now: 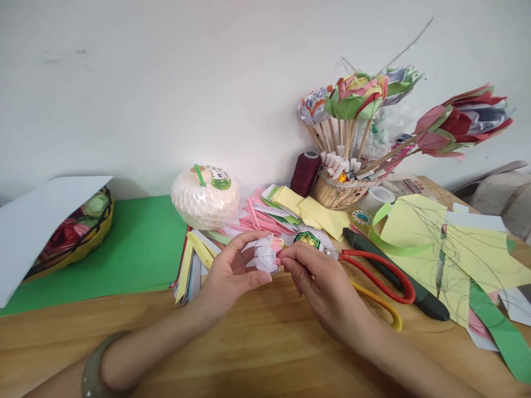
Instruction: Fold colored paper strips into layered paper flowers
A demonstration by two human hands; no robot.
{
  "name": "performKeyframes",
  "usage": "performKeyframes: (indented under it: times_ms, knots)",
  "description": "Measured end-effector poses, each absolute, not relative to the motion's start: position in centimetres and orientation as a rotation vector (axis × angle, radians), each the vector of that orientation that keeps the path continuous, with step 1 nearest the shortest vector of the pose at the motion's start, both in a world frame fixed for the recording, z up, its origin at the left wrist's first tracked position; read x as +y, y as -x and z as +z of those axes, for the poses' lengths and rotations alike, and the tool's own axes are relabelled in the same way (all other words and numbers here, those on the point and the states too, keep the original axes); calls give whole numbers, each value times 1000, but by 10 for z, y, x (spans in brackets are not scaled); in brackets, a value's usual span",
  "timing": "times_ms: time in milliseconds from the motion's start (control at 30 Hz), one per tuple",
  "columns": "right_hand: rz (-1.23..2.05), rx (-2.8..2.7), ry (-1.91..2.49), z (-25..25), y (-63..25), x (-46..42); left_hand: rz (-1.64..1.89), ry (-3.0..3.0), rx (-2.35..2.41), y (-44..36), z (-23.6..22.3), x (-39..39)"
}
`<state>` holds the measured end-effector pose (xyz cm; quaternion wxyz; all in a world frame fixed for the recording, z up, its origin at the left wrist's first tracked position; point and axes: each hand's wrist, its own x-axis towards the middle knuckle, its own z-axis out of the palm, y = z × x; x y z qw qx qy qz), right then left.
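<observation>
A small folded paper flower (265, 255), white outside with pink and a bit of yellow at one end, is held over the front of the wooden table. My left hand (230, 271) grips its white side between thumb and fingers. On the pink end, my right hand (317, 279) is closed in a pinch; the fingertips hide exactly what they grasp there. Just beyond the right hand lies a green and yellow folded paper piece (307, 239). Red-handled scissors (385, 271) rest at its right, with a yellow handle (384, 307) below.
Behind my hands are stacked paper strips (265, 213) and a wrapped coconut (205, 199). A basket of paper flowers (340, 188) stands by a dark thread spool (306, 172). Loose wire (442, 265) tangles over yellow paper at right. A yellow basket (93, 243) sits left on green board (141, 243).
</observation>
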<state>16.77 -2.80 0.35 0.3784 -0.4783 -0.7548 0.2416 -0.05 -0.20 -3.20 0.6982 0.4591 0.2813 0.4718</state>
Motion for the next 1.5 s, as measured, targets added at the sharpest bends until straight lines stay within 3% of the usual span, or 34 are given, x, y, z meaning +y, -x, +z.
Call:
performKeyframes:
  times_ms: [133, 533, 867, 1500]
  knots:
    - [468, -1963, 1197, 2, -167, -29, 1075, -1078, 606, 1, -33, -1]
    - [766, -1931, 1144, 17, -174, -26, 1064, -1129, 604, 2, -32, 0]
    - [677, -2065, 1140, 12, -176, -26, 1063, -1101, 616, 1, -29, 1]
    - [840, -1882, 1247, 15, -176, -23, 839, -1218, 629, 14, -21, 14]
